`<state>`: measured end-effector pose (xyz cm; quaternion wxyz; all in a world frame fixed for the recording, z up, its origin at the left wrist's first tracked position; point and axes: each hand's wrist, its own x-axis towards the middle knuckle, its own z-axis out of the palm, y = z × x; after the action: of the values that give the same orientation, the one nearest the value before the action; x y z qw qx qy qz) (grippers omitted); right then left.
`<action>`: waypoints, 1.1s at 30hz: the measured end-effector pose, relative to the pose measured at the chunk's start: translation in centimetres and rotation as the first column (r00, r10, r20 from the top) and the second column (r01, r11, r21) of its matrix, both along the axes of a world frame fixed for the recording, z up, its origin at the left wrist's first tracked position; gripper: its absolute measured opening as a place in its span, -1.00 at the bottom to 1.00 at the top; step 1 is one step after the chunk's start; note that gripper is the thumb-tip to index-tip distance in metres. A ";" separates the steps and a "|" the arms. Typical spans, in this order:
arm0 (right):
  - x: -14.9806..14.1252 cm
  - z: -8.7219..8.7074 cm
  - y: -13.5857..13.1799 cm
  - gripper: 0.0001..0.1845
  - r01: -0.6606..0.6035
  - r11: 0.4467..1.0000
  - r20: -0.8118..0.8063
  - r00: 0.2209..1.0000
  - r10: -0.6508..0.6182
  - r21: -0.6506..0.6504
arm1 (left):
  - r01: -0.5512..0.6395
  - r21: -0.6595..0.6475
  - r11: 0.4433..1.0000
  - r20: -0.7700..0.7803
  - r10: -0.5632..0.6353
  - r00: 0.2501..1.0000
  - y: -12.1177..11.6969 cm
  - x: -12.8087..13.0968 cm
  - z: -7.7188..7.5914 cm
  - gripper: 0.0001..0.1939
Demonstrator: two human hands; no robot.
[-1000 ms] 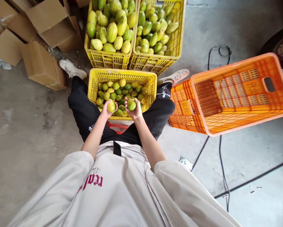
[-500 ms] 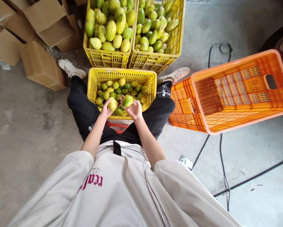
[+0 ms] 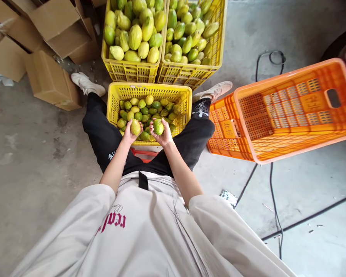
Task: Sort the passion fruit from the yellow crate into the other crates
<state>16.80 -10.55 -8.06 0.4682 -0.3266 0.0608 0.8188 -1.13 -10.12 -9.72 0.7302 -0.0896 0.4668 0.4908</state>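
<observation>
Scuffed grey concrete floor (image 3: 31, 173) spreads around a person in a pale shirt (image 3: 144, 234) and dark trousers (image 3: 99, 132), seen from above; an orange crate (image 3: 314, 102) stands at right, near a black cable (image 3: 272, 192) on the concrete; cardboard boxes (image 3: 48, 79) crowd the upper left; two yellow crates (image 3: 132, 71) heaped with large green-yellow fruit stand ahead; a smaller yellow crate (image 3: 149, 87) of smaller fruit sits between the knees; just above its near edge, the left hand (image 3: 128, 134) grasps a yellowish fruit (image 3: 135, 127), the right hand (image 3: 165, 134) a greener fruit (image 3: 158, 127).
</observation>
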 end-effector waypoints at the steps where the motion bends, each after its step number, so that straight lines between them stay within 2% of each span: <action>1: 0.0 0.1 0.0 -0.76 0.012 1.000 0.001 1.000 -0.012 0.004 | -0.004 0.005 1.000 0.008 0.004 1.000 0.0 -0.1 0.1 -0.70; 4: 0.0 0.1 0.0 -0.74 0.059 0.998 0.000 0.998 -0.059 0.001 | -0.009 0.015 1.000 0.018 0.009 1.000 0.0 -0.2 0.2 -0.63; 10: -0.1 -0.4 0.0 -0.74 0.121 0.991 0.033 0.992 -0.123 0.051 | 0.030 0.012 0.999 0.006 -0.030 1.000 -0.1 -0.1 0.2 -0.71; 14: 0.3 -0.7 0.0 -0.65 0.069 0.996 0.043 0.997 -0.071 0.051 | 0.090 -0.029 0.996 0.037 -0.089 0.995 -0.4 0.1 0.5 -0.75; 17: 0.6 -0.7 -0.2 -0.74 0.016 1.000 0.079 0.997 -0.018 0.026 | 0.122 -0.029 0.992 0.028 -0.121 0.992 -0.6 0.2 0.7 -0.74; 23: -0.4 -0.7 -0.3 -0.93 -0.047 0.999 0.167 0.985 0.050 -0.021 | 0.109 -0.048 0.993 0.014 -0.109 0.994 -0.4 0.0 0.8 -0.76; 26: -0.8 -0.8 -0.1 -0.86 -0.030 1.000 0.190 0.981 0.031 -0.010 | 0.104 -0.035 0.994 0.017 -0.103 0.994 -0.3 -0.1 0.9 -0.76; 33: -0.6 -1.0 0.5 -0.81 0.080 0.995 0.108 0.991 -0.074 -0.055 | 0.026 0.003 1.000 0.079 -0.026 0.997 -0.2 0.0 0.9 -0.64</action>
<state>16.24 -10.06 -9.09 0.4921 -0.3805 0.0729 0.7795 -1.17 -10.30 -8.86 0.7545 -0.1019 0.4382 0.4778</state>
